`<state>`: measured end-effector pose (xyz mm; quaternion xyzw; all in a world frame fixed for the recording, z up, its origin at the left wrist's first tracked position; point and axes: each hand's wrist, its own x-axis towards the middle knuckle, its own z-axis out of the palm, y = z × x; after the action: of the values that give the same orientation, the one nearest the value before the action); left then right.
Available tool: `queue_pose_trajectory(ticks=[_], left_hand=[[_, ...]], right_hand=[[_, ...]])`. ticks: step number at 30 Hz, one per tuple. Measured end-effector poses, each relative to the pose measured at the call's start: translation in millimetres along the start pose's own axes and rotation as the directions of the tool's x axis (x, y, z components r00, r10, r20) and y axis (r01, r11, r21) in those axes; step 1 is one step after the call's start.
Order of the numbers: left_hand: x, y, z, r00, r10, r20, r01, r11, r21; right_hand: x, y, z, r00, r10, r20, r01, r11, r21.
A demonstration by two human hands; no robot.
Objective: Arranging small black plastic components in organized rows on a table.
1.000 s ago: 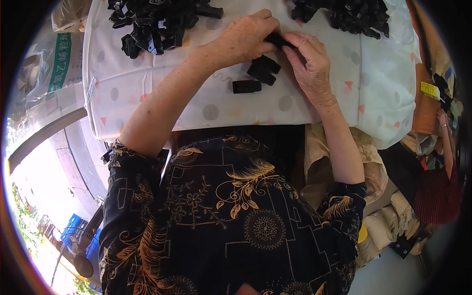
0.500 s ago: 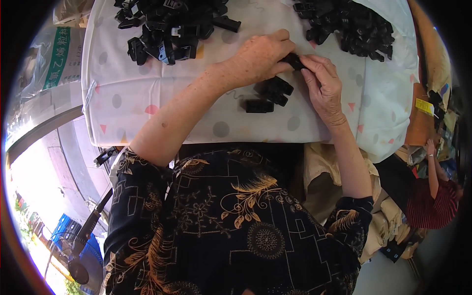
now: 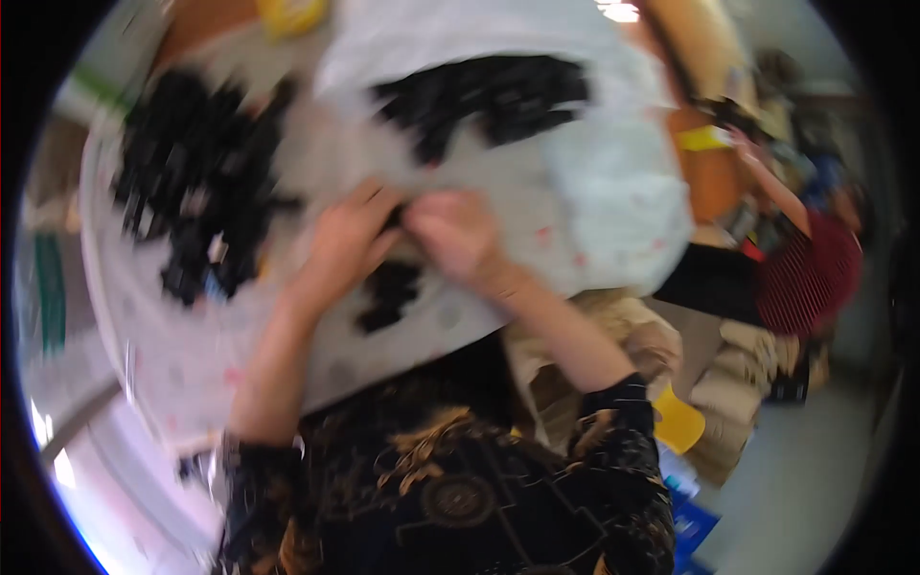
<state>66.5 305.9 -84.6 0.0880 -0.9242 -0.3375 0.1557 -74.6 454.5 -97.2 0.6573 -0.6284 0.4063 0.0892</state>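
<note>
Gripping one small black part [image 3: 395,218] between them, the left hand [image 3: 347,238] and the right hand [image 3: 454,233] meet over a pale patterned tablecloth [image 3: 187,359], fingers bent; blur hides how each fingertip sits. Some loose black pieces [image 3: 391,292] lie just nearer the body than the hands. One large black heap [image 3: 196,172] spreads left of the left hand, and another black pile [image 3: 489,96] lies beyond both. Well right of the right hand, a person in a striped red top [image 3: 815,273] extends an arm.
</note>
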Motion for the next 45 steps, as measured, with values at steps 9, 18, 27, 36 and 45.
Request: queue_pose_trajectory(ticks=[9, 18, 27, 36, 45], left_hand=[[-3.3, 15.9, -3.0, 0.996, -0.089, 0.012, 0.089, 0.993, -0.074], [1.7, 16.9, -9.1, 0.988, -0.15, 0.03, 0.153, 0.98, -0.128], [-0.6, 15.5, -2.0, 0.988, -0.146, 0.043, 0.151, 0.981, -0.125], [-3.3, 13.6, 1.9, 0.993, -0.118, -0.002, 0.116, 0.981, -0.159], [-1.0, 13.9, 0.3, 0.987, -0.157, 0.04, 0.162, 0.972, -0.169]], right_hand=[[-13.5, -5.4, -1.8, 0.995, -0.015, 0.097, 0.027, 0.991, -0.129], [-1.8, -2.6, -14.1, 0.975, 0.068, 0.212, -0.075, 0.997, 0.029], [-8.4, 2.9, -12.8, 0.966, 0.128, 0.226, -0.133, 0.991, 0.006], [-8.5, 3.6, -11.7, 0.956, 0.134, 0.262, -0.142, 0.99, 0.012], [-11.1, 8.1, -8.2, 0.961, 0.124, 0.249, -0.125, 0.992, -0.01]])
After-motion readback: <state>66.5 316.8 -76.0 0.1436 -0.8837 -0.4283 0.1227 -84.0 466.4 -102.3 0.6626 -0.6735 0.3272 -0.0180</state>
